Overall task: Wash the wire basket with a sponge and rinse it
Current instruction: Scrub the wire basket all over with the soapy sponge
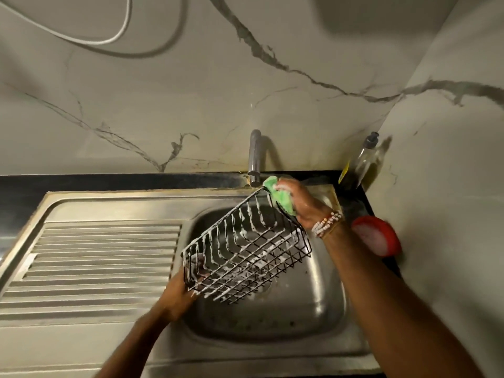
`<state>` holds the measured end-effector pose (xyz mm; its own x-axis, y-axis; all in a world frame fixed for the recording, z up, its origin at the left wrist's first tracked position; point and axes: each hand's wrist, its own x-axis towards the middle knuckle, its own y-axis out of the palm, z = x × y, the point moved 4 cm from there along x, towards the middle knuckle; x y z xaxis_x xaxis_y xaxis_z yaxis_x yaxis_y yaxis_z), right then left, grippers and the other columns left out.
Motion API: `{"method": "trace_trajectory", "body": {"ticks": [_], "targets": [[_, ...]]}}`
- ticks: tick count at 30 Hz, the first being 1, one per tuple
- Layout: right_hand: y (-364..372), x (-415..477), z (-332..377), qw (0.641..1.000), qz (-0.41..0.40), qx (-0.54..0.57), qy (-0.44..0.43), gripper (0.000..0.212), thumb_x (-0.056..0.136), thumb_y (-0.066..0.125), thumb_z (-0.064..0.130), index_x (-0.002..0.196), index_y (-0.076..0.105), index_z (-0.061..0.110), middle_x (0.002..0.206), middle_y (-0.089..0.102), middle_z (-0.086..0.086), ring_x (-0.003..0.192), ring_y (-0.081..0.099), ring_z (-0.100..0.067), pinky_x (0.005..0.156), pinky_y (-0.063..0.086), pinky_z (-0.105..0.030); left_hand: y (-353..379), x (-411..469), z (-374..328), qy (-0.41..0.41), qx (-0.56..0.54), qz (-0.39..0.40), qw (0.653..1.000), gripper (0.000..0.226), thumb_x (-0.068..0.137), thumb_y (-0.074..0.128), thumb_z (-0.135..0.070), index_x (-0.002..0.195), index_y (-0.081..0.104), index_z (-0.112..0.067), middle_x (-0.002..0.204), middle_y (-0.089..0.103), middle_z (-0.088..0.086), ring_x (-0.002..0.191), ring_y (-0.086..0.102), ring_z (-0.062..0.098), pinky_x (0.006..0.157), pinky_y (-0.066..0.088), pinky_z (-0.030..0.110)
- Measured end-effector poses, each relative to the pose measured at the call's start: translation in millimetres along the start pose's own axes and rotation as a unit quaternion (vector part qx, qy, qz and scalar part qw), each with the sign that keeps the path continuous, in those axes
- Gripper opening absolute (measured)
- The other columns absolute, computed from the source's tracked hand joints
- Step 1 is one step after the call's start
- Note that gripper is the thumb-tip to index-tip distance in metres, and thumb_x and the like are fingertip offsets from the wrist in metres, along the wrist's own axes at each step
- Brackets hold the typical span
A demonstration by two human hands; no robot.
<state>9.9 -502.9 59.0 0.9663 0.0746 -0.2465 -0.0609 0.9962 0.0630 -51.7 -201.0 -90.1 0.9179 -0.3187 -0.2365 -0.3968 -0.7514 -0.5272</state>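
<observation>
A black wire basket [246, 248], streaked with white foam, is held tilted above the steel sink bowl [308, 304]. My left hand [181, 291] grips its near left end from below. My right hand [301, 204] holds a green sponge [278, 196] pressed against the basket's far upper rim, just under the tap. Foam covers my right fingers. A beaded bracelet sits on my right wrist.
The chrome tap [255, 159] stands behind the bowl, with no water visibly running. A ribbed steel drainboard [101, 257] lies to the left. A pump bottle [360, 162] stands in the back right corner. A red-rimmed round container [377, 238] rests on the dark counter at right.
</observation>
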Motion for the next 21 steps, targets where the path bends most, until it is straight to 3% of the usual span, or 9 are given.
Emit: {"method": "trace_trajectory", "body": {"ticks": [2, 5, 8, 11, 12, 15, 17, 19, 21], "targets": [[4, -1, 11, 0.999, 0.000, -0.045, -0.014, 0.030, 0.085, 0.044, 0.026, 0.069, 0.070, 0.024, 0.070, 0.052, -0.006, 0.057, 0.043, -0.019, 0.054, 0.035, -0.031, -7, 0, 0, 0.011, 0.083, 0.044, 0.996, 0.051, 0.080, 0.066, -0.035, 0.130, 0.054, -0.041, 0.128, 0.064, -0.007, 0.120, 0.061, 0.011, 0.105, 0.048, 0.030], [5, -2, 19, 0.994, 0.002, -0.107, -0.026, 0.031, 0.093, 0.041, 0.016, 0.073, 0.063, 0.017, 0.068, 0.050, -0.014, 0.054, 0.042, -0.027, 0.056, 0.038, -0.038, -25, 11, -6, 0.041, 0.074, -0.030, 0.996, 0.076, 0.081, 0.057, -0.008, 0.132, 0.044, -0.063, 0.144, 0.055, -0.005, 0.134, 0.052, 0.015, 0.112, 0.044, 0.042], [15, -2, 19, 0.979, 0.019, -0.203, -0.023, 0.031, 0.097, 0.039, 0.021, 0.097, 0.060, -0.002, 0.065, 0.043, -0.003, 0.049, 0.038, -0.009, 0.046, 0.033, -0.024, -29, 15, -79, 0.055, -0.104, -0.125, 0.985, 0.039, 0.097, 0.054, -0.022, 0.134, 0.058, -0.034, 0.135, 0.063, -0.005, 0.125, 0.059, 0.004, 0.108, 0.047, 0.037], [31, -1, 21, 0.959, 0.042, -0.280, -0.034, 0.033, 0.095, 0.039, 0.028, 0.101, 0.058, 0.001, 0.074, 0.049, -0.007, 0.055, 0.043, -0.012, 0.048, 0.037, -0.026, -6, 23, -152, 0.044, -0.168, -0.096, 0.980, 0.027, 0.108, 0.038, -0.028, 0.111, 0.064, -0.023, 0.102, 0.065, -0.018, 0.091, 0.060, -0.021, 0.089, 0.051, 0.017], [35, -1, 21, 0.952, 0.043, -0.301, -0.039, 0.030, 0.093, 0.040, 0.029, 0.099, 0.057, 0.005, 0.077, 0.052, -0.006, 0.058, 0.046, -0.013, 0.052, 0.040, -0.030, 3, 28, -164, 0.051, -0.179, -0.101, 0.977, 0.032, 0.106, 0.037, -0.033, 0.102, 0.065, -0.018, 0.091, 0.066, -0.011, 0.081, 0.061, -0.017, 0.080, 0.054, 0.017], [46, -6, 28, 0.929, -0.009, -0.354, -0.107, 0.022, 0.091, 0.045, 0.024, 0.107, 0.057, 0.015, 0.088, 0.061, -0.007, 0.067, 0.054, -0.014, 0.062, 0.044, -0.029, 10, 42, -163, 0.030, -0.270, -0.156, 0.950, 0.073, 0.092, 0.047, -0.064, 0.094, 0.063, 0.006, 0.087, 0.067, 0.028, 0.077, 0.063, 0.023, 0.071, 0.058, 0.051], [52, -21, 34, 0.857, -0.102, -0.438, -0.252, 0.026, 0.091, 0.052, 0.010, 0.116, 0.059, 0.011, 0.097, 0.066, -0.013, 0.082, 0.060, -0.019, 0.072, 0.048, -0.027, 12, 48, -152, -0.010, -0.292, -0.171, 0.941, 0.082, 0.086, 0.049, -0.074, 0.088, 0.060, 0.008, 0.081, 0.064, 0.024, 0.072, 0.056, 0.029, 0.065, 0.052, 0.047], [64, -39, 25, 0.738, -0.132, -0.550, -0.368, 0.026, 0.088, 0.058, 0.006, 0.113, 0.063, 0.010, 0.106, 0.066, -0.013, 0.101, 0.057, -0.022, 0.087, 0.048, -0.033, 14, 45, -151, -0.041, -0.319, -0.187, 0.928, 0.052, 0.098, 0.049, -0.052, 0.083, 0.063, -0.005, 0.075, 0.064, 0.013, 0.069, 0.058, 0.025, 0.065, 0.052, 0.037], [73, -51, 1, 0.684, -0.082, -0.611, -0.390, 0.028, 0.088, 0.057, 0.010, 0.115, 0.065, 0.015, 0.114, 0.065, -0.011, 0.110, 0.055, -0.026, 0.095, 0.047, -0.040, 13, 45, -150, -0.059, -0.339, -0.200, 0.917, 0.037, 0.106, 0.044, -0.025, 0.080, 0.066, -0.010, 0.068, 0.069, 0.001, 0.064, 0.065, 0.015, 0.059, 0.055, 0.025]]}}
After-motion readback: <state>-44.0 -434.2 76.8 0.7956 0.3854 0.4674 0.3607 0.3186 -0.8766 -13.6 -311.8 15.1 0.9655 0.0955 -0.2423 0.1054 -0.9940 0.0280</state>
